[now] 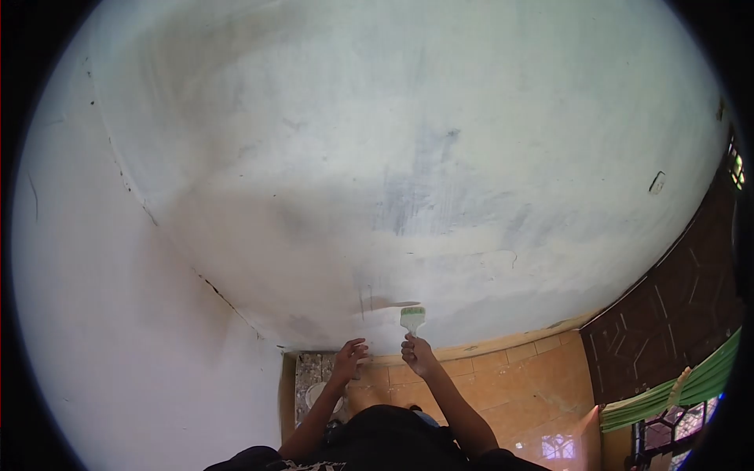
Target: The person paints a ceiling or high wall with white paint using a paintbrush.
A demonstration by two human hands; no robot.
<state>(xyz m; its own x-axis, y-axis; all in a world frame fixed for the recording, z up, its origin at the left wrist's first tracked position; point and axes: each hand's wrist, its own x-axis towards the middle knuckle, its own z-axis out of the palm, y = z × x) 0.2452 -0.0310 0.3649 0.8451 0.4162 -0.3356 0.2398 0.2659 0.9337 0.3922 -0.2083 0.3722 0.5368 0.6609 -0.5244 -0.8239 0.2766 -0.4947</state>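
My right hand [419, 355] is closed around the handle of a wide paintbrush [412, 318] with green-tinged bristles. The brush points up, close to the lower part of a patchy whitish wall [330, 165]; whether its bristles touch the wall I cannot tell. A dark streak lies on the wall just above and left of the bristles. To the left of the brush, my left hand [350, 359] is raised with its fingers apart and nothing in it.
A paint-spattered surface with a white round container [323, 397] stands at the lower left. Orange floor tiles [495, 385] lie below the wall. At the right are a dark patterned door [667, 298], a green curtain [675, 400] and a window. A switch [657, 184] is on the wall.
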